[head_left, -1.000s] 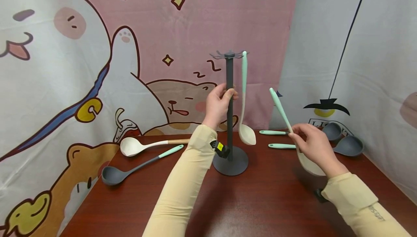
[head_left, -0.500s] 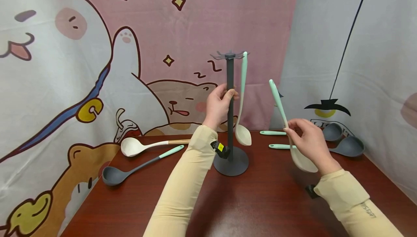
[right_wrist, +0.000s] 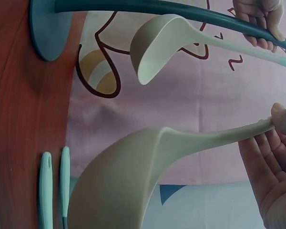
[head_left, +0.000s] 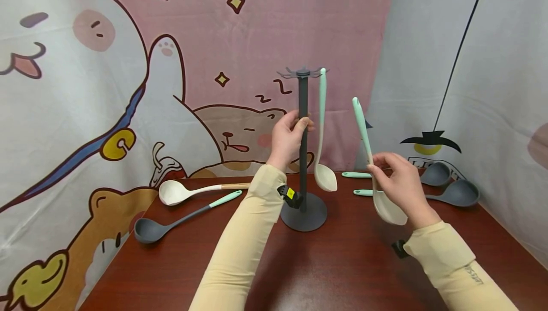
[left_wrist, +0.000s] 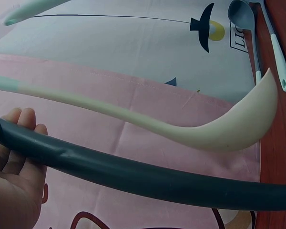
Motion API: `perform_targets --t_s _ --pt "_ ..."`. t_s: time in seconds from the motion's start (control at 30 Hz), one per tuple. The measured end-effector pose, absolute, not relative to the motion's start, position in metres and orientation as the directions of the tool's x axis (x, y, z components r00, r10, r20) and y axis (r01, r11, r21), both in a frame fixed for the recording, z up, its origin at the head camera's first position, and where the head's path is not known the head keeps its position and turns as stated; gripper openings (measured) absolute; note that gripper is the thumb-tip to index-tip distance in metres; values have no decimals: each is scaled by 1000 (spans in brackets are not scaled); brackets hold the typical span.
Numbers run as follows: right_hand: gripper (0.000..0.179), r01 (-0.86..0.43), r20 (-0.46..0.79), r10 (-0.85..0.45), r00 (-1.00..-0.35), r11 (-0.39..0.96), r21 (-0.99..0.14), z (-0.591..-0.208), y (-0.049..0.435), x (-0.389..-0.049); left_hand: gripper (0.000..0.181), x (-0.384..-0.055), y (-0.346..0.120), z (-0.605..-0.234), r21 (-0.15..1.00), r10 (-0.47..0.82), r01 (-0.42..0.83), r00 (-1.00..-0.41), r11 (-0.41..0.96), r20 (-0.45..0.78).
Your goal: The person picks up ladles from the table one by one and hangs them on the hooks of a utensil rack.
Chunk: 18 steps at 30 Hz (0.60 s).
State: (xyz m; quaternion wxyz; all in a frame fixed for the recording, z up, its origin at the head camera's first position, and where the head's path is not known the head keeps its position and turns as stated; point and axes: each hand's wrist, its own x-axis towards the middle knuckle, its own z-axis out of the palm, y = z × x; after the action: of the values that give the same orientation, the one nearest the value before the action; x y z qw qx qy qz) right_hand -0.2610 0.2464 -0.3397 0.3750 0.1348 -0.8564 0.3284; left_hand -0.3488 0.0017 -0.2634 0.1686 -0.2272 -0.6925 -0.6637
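My left hand [head_left: 288,136] grips the dark grey post of a utensil stand [head_left: 303,159], which has a round base and a ring of hooks on top. From a right-hand hook hangs a cream ladle [head_left: 326,178] with a mint handle, its bowl above the base's right side. To the right of the stand, my right hand [head_left: 400,182] pinches a second cream ladle [head_left: 388,208] at the lower handle. That ladle's mint end points up and leans left, with its bowl down over the table. In the right wrist view, thumb and fingers close on its pale shaft [right_wrist: 219,137].
On the table [head_left: 334,273] at left lie a white ladle [head_left: 173,193] with a wooden handle and a grey ladle [head_left: 150,230] with a mint handle. Behind my right hand lie two grey utensils [head_left: 460,193] [head_left: 436,174] with mint handles. A printed cloth [head_left: 239,30] hangs behind.
My right hand has moved left and slightly up with its ladle, toward the stand, and the handle stands more upright. The hanging ladle swings a little. My left hand stays on the post.
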Motion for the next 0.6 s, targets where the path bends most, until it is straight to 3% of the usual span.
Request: perform_targets --t_s 0.6 --pt "13 -506 755 29 -655 725 -467 -330 230 -263 18 -348 0 -264 836 93 549 -833 13 546"
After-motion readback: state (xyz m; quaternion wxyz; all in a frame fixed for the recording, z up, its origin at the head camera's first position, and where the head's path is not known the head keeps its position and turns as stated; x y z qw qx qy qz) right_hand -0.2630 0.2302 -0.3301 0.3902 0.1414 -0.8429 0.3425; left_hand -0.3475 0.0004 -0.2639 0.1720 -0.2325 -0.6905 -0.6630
